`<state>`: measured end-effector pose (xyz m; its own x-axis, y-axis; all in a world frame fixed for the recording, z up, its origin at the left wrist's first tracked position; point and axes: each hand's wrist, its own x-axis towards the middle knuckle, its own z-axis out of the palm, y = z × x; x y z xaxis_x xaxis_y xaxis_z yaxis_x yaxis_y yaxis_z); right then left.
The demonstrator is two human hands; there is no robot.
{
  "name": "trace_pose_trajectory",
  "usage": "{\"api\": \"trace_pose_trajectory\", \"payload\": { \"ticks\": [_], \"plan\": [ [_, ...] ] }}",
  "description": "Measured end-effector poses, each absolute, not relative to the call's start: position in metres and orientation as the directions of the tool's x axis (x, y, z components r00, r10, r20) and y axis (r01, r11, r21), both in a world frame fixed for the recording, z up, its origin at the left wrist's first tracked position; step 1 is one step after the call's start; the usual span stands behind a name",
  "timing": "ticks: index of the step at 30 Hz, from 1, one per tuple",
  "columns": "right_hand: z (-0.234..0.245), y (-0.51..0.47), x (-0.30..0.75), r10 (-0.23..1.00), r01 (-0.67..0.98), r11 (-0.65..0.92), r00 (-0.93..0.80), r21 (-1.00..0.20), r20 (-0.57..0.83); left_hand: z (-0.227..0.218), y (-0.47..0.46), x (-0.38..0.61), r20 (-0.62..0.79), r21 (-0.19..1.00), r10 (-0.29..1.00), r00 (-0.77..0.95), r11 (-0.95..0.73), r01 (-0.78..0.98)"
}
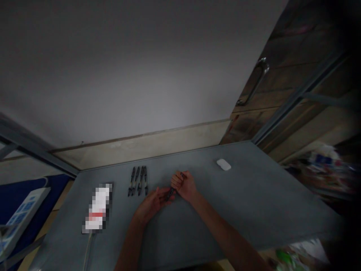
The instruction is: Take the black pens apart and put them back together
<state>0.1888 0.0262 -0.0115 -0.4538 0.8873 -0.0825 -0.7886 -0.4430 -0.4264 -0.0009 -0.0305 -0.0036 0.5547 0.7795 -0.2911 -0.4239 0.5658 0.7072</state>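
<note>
Over the middle of the grey table [197, 226], my right hand [184, 184] is closed around a dark pen [169, 194], whose upper end shows above the fist. My left hand [153, 203] is at the pen's lower end, its fingers curled around it. Both hands grip the same pen, held at a slant. To the left of them, several black pens [137, 181] lie side by side in a row on the table. Fine details of the held pen are too dark to make out.
A phone-like device [98, 207] with a blurred-out screen and a cable lies at the table's left. Toward the back right rests a small white object [223, 164]. A wall stands behind; a power strip [26, 218] is off the left side.
</note>
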Motion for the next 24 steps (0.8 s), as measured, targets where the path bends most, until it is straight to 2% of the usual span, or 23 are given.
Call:
{"api": "trace_pose_trajectory", "payload": {
  "ticks": [5,8,12,14,18,24],
  "plan": [
    [0.007,0.029,0.196,0.930,-0.791,-0.330,-0.367,-0.515,-0.031,-0.003,-0.029,0.000,-0.288,0.685,0.788,0.544,0.566,-0.458],
    [0.029,0.031,0.210,0.964,-0.756,-0.190,-0.264,-0.626,0.026,-0.001,-0.027,0.000,-0.278,0.661,0.808,0.520,0.554,-0.506],
    [0.047,0.028,0.224,0.982,-0.546,0.053,-0.124,-0.836,0.144,0.000,-0.026,0.000,-0.263,0.637,0.820,0.508,0.543,-0.547],
    [0.045,0.024,0.226,0.980,-0.418,0.118,-0.095,-0.901,0.173,0.000,-0.026,0.001,-0.269,0.627,0.826,0.495,0.540,-0.562],
    [0.029,0.021,0.222,0.984,-0.305,0.121,-0.089,-0.945,0.155,0.000,-0.026,0.001,-0.291,0.619,0.833,0.471,0.539,-0.571],
    [0.011,0.025,0.218,0.990,-0.292,0.121,-0.031,-0.949,0.136,-0.003,-0.027,0.001,-0.286,0.623,0.837,0.467,0.533,-0.573]
  ]
}}
